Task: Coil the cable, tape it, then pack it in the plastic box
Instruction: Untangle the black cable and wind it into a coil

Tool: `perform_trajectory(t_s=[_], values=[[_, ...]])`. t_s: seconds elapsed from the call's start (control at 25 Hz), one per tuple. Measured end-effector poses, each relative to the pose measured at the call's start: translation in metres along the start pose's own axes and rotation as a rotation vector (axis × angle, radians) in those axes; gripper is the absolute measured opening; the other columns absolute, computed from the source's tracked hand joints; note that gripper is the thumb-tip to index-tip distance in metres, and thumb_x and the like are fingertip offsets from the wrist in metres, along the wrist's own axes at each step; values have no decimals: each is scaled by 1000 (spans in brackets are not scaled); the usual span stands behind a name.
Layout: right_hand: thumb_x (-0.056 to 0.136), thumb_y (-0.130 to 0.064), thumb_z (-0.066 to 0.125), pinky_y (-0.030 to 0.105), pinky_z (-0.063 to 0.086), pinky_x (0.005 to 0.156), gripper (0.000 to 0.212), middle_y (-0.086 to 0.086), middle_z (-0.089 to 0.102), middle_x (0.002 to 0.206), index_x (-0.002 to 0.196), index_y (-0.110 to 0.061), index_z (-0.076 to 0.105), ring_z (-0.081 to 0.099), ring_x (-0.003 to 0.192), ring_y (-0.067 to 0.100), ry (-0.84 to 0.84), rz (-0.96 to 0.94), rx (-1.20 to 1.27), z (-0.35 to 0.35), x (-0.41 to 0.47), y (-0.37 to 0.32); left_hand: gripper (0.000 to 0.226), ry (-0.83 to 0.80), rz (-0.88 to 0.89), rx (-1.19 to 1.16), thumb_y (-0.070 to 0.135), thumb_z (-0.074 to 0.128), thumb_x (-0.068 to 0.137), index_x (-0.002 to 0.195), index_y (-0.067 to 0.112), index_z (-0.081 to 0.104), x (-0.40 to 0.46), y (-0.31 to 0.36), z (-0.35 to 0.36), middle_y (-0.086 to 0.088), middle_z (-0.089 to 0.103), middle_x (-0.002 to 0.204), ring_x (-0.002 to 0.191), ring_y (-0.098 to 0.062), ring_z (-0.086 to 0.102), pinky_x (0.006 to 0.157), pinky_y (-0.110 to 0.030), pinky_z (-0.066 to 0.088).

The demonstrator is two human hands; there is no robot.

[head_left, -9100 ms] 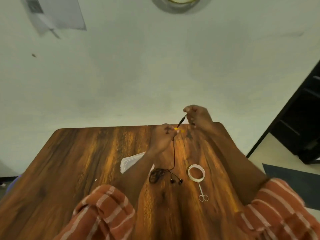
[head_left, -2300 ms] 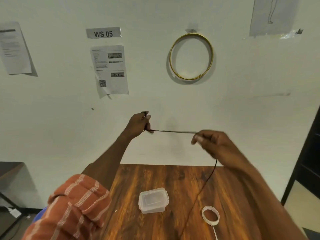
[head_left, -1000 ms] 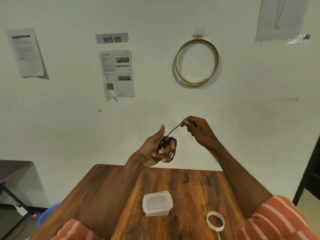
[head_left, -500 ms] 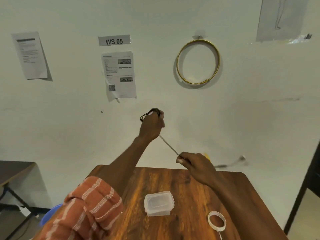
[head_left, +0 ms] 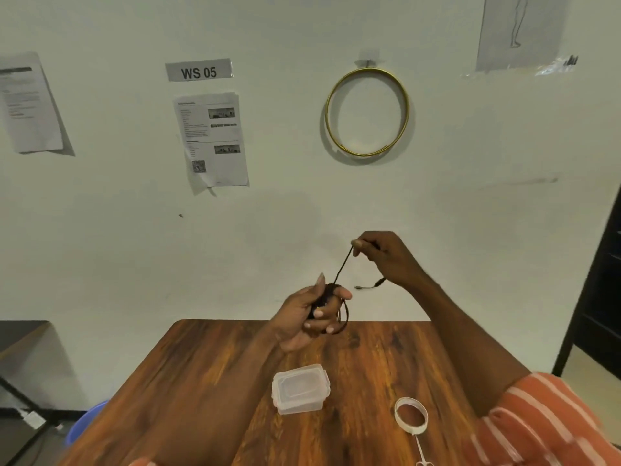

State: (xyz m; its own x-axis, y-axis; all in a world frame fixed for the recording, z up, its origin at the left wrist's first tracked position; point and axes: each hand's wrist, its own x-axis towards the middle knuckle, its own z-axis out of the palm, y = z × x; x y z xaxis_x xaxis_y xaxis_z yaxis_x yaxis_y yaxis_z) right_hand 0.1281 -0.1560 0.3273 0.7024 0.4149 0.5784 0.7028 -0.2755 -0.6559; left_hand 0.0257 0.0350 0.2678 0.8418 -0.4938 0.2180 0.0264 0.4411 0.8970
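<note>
A thin black cable [head_left: 343, 267] is partly wound in loops around the fingers of my left hand [head_left: 311, 314], which is raised above the far edge of the wooden table [head_left: 208, 371]. My right hand [head_left: 383, 255], higher and to the right, pinches the free strand, which runs taut down to the coil. The cable's plug end dangles just below my right hand. A clear plastic box [head_left: 300, 388] with its lid on sits on the table below my hands. A roll of white tape [head_left: 411, 415] lies to the right of the box.
Small scissors [head_left: 421, 455] lie at the bottom edge, just below the tape. The wall behind carries papers, a "WS 05" label and a gold hoop [head_left: 367, 112]. A dark shelf edge [head_left: 601, 297] stands at the right, a blue bin [head_left: 85, 423] on the floor at the left.
My left hand has come down from its raised position to just above the table edge. My right hand has swung up and over it, laying another turn of cable on the coil.
</note>
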Motion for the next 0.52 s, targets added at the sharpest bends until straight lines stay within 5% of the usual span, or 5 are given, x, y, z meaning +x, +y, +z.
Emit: perform_trajectory(t_s=[0.12, 0.28, 0.4, 0.52], values=[[97, -27, 58, 17, 36, 50, 32, -9, 52, 56, 74, -6, 66, 44, 51, 3, -22, 122, 140, 31, -25, 19, 35, 13, 212, -166, 36, 43, 99, 97, 7, 62, 6, 21, 15, 9, 41, 49, 32, -4, 29, 56, -23, 49], [97, -22, 57, 22, 49, 57, 14, -6, 59, 63, 97, -15, 68, 57, 58, 6, -278, 177, 120, 79, -74, 27, 29, 469, 474, -127, 25, 38, 105, 89, 12, 58, 34, 56, 5, 8, 48, 50, 44, -11, 52, 64, -27, 52], [93, -29, 62, 23, 51, 55, 15, -7, 61, 62, 102, -18, 69, 59, 57, 5, -340, 255, 147, 77, -80, 6, 24, 718, 436, 494, 17, 40, 104, 93, 8, 59, 43, 53, -27, 1, 61, 55, 69, -20, 73, 75, -28, 54], [85, -35, 72, 17, 45, 64, 20, -17, 61, 75, 99, -21, 71, 58, 66, -1, -397, 175, -83, 51, -67, -22, 24, 677, 209, 1316, 26, 43, 101, 92, 14, 62, 35, 25, -43, 1, 70, 61, 74, -12, 70, 80, -35, 51]])
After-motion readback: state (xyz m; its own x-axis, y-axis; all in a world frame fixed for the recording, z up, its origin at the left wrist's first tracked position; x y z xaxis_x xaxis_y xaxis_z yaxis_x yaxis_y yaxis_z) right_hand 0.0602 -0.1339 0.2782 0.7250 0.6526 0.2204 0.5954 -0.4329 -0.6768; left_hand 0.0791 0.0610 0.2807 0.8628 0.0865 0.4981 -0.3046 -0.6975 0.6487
